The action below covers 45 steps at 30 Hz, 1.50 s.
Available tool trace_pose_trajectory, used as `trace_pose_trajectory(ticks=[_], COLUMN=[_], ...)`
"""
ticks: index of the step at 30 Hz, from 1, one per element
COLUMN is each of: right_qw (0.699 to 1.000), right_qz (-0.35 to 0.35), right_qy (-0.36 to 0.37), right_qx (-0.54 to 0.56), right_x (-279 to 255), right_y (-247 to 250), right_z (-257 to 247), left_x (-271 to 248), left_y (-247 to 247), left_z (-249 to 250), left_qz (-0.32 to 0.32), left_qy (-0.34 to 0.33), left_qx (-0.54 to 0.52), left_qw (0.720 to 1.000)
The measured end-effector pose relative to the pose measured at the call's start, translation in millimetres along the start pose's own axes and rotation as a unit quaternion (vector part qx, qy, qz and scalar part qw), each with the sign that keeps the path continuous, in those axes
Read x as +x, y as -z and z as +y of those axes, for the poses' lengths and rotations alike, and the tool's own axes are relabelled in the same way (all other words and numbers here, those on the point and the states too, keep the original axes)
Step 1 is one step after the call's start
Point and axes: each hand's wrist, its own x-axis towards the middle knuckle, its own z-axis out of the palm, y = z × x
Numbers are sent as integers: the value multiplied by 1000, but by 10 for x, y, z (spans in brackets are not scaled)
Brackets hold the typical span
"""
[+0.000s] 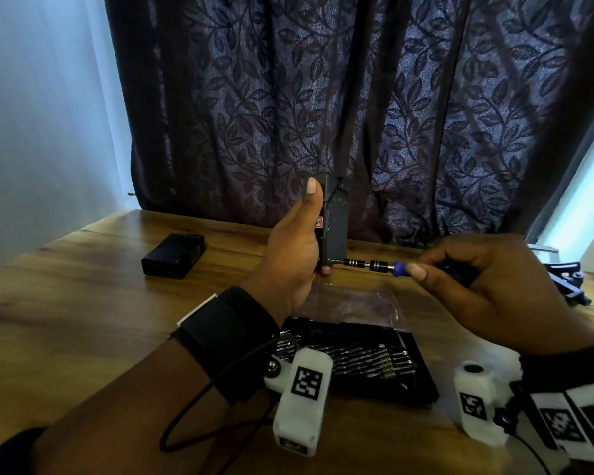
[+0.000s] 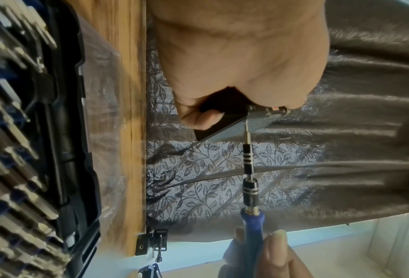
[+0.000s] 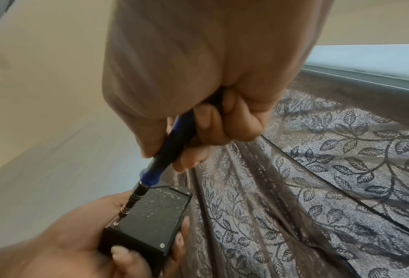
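My left hand (image 1: 299, 241) grips a small black box-shaped device (image 1: 335, 221) upright above the table, thumb along its near side. The device (image 3: 151, 216) has a textured panel with small screws at its corners. My right hand (image 1: 487, 279) pinches a precision screwdriver (image 1: 374, 265) with a blue collar and black knurled shaft, held level. Its thin bit meets a corner screw (image 3: 115, 223) low on the device. In the left wrist view the screwdriver (image 2: 250, 178) runs from my right fingers (image 2: 273, 250) to the device (image 2: 248, 120).
An open black bit case (image 1: 422, 368) with several rows of bits lies near me, its clear lid (image 1: 350, 303) folded back. Another black box (image 1: 174, 255) sits at the left on the wooden table (image 1: 83, 303). A dark leaf-patterned curtain (image 1: 357, 97) hangs behind. Black hardware (image 1: 570, 282) lies far right.
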Motion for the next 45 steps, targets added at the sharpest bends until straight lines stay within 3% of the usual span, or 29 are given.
trace_pose_trajectory(ticks=[28,32,36,45], right_qw=[999,996,999,997], right_qz=[-4,-28,-18,0], right_qy=[32,15,13,5], right_qx=[-40,-79,-25,-77], right_x=[23,30,32,16], right_y=[-39,-50,-33,-49], right_z=[16,24,-20,-17], left_x=[-26,-27,-22,-42], left_y=[-28,-28,-17,-44], left_z=[-57,-66,-67,-89], left_qz=[25,17,17,16], left_qy=[-24,-22,-24,-17], left_qx=[30,26,17,27], left_qw=[999,999,999,999])
